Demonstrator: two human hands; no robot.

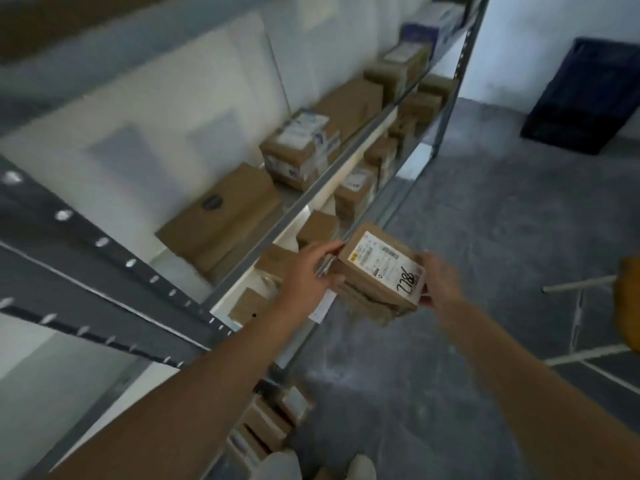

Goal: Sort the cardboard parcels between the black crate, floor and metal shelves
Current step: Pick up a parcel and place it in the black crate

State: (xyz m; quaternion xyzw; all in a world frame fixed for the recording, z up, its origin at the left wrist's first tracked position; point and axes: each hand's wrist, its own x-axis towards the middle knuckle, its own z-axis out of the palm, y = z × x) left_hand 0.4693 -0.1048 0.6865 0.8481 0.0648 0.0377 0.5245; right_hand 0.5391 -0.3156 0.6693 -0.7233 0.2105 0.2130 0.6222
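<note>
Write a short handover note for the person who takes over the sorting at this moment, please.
Left hand and right hand both grip the labelled parcel, in front of the metal shelves.
Many parcels already lie on the shelves.
The black crate stands on the floor by the far wall; its contents are hidden.
Left to do: place this parcel, then go on sorting.

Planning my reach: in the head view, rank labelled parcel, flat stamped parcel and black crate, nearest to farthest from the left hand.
1. labelled parcel, gripped by the left hand.
2. flat stamped parcel, on the shelf to its left.
3. black crate, far off to the right.
</note>
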